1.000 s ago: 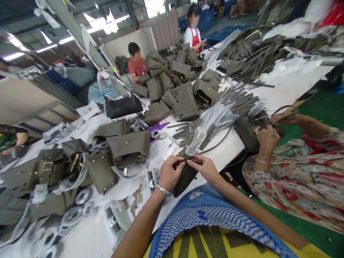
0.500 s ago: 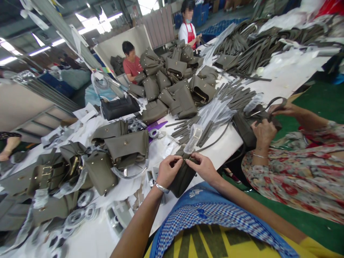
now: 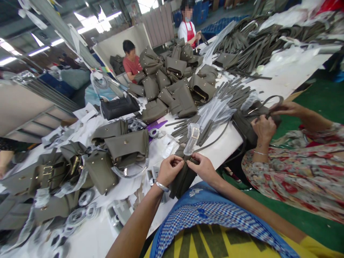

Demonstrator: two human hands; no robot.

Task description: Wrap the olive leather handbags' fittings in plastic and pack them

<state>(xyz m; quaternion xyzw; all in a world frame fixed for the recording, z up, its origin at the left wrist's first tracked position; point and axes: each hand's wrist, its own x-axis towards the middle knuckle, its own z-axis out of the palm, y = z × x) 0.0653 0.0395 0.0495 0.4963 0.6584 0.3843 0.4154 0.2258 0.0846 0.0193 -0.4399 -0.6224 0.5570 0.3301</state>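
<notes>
Both my hands pinch the top edge of an olive-green leather bag (image 3: 183, 180) that hangs over the near edge of the white table (image 3: 266, 84). My left hand (image 3: 168, 169) wears a silver bracelet and grips the bag's left side. My right hand (image 3: 202, 167) grips its right side, fingertips nearly touching the left ones. A clear plastic sleeve with a gold buckle (image 3: 192, 138) stands up just above my fingers. A thin olive strap (image 3: 217, 138) runs off from the bag toward the right.
A person in a floral dress (image 3: 290, 175) at my right handles another olive bag (image 3: 245, 125) with both hands. Piles of olive bags (image 3: 172, 84), loose straps (image 3: 236, 94) and plastic-wrapped hardware (image 3: 80, 211) cover the table. A black bag (image 3: 119, 106) lies mid-left. Two people work at the far end.
My hands have lifted the bag's top edge slightly and closed together on it. The plastic sleeve now stands more upright. The person on the right has raised the strap of the other bag.
</notes>
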